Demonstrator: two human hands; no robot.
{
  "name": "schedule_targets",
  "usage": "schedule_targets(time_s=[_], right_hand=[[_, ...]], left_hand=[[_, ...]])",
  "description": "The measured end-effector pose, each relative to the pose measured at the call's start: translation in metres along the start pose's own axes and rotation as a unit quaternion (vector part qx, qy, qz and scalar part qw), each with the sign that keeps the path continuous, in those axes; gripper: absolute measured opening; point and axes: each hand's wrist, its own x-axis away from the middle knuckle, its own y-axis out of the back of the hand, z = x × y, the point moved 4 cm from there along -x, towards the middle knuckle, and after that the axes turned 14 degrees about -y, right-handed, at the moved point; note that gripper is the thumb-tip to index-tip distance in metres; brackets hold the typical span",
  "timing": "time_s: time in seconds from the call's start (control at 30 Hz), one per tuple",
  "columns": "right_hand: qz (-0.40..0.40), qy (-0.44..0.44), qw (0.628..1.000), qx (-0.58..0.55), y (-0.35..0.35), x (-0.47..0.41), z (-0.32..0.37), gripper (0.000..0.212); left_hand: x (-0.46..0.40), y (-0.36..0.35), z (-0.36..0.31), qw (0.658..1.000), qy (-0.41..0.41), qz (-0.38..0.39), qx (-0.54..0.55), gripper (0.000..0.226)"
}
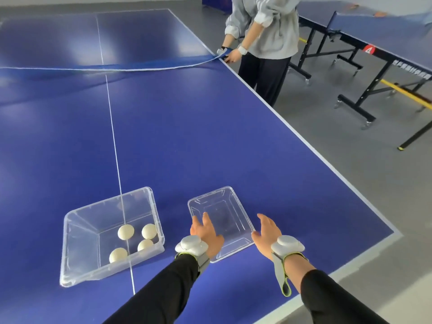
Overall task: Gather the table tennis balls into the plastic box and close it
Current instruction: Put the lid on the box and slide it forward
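Four balls (131, 242) lie inside the box (77, 274) at the lower left of the frame, grouped toward its right wall and near corner. The box is clear plastic, stands open, and sits on the blue table (210, 136), straddling the white centre line.

Just right of the box, at lower centre, your left hand (205, 232) rests on the lid (224, 211). Its fingers are spread and nearly straight over the lid's left edge; they are not curled round it. A white sensor pod is strapped to that wrist over a black sleeve.

The lid is clear and lies flat on the table, apart from the box. Whether it lies face up or face down cannot be told.

At the lid's right edge, your right hand (266, 230) is open, with the fingers extended along the rim. Contact with the rim cannot be confirmed. It holds nothing. This wrist also carries a white pod on a grey strap.

Across the upper half of the frame, the net (140, 67) sags low over the table. At the upper right, a second person (268, 31) in a grey top stands at the table's edge with both hands at the net's end. A second table (374, 38) stands at the far right.
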Motion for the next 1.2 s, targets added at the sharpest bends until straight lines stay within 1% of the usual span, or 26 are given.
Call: schedule_targets(time_s=[0.07, 0.17, 0.27, 0.4, 0.53, 0.63, 0.73, 0.8, 0.9, 0.97, 1.03, 1.2], right_hand=[[0.017, -0.007, 1.0, 0.008, -0.008, -0.002, -0.006, 0.059], [0.024, -0.009, 1.0, 0.013, -0.018, -0.005, -0.008, 0.059], [0.021, -0.007, 1.0, 0.012, -0.021, -0.006, -0.004, 0.059], [0.014, -0.005, 1.0, 0.007, -0.023, -0.007, -0.004, 0.057], [0.012, -0.005, 0.999, -0.034, -0.017, -0.006, -0.001, 0.053], [0.001, -0.012, 0.997, -0.08, -0.01, -0.005, 0.001, 0.052], [-0.02, -0.027, 0.986, -0.166, 0.005, -0.002, 0.008, 0.051], [-0.028, -0.029, 0.976, -0.216, 0.019, 0.003, 0.017, 0.05], [-0.042, -0.017, 0.962, -0.269, 0.041, 0.013, 0.04, 0.05], [-0.059, 0.008, 0.958, -0.279, 0.052, 0.023, 0.062, 0.048], [-0.07, 0.024, 0.957, -0.28, 0.06, 0.028, 0.079, 0.047], [-0.073, 0.085, 0.953, -0.282, 0.064, 0.055, 0.13, 0.043]], left_hand=[[0.0, -0.006, 0.006, 0.999, 0.034, -0.001, -0.01, 0.08], [-0.003, -0.01, 0.01, 0.999, 0.053, -0.008, 0.005, 0.079], [-0.006, -0.011, 0.009, 0.998, 0.038, -0.017, 0.048, 0.067], [-0.004, -0.01, 0.007, 0.996, 0.038, -0.047, 0.068, 0.052], [0.002, -0.002, 0.005, 0.994, 0.055, -0.069, 0.067, 0.047], [0.007, 0.011, -0.002, 0.992, 0.053, -0.088, 0.077, 0.05], [0.013, 0.028, -0.013, 0.99, 0.027, -0.09, 0.104, 0.058], [0.017, 0.042, -0.02, 0.988, 0.004, -0.098, 0.117, 0.058], [0.028, 0.072, -0.032, 0.983, -0.026, -0.134, 0.126, 0.056], [0.038, 0.098, -0.035, 0.976, -0.046, -0.166, 0.132, 0.055], [0.041, 0.116, -0.037, 0.973, -0.056, -0.181, 0.133, 0.054], [0.063, 0.178, -0.028, 0.956, -0.076, -0.243, 0.147, 0.052]])
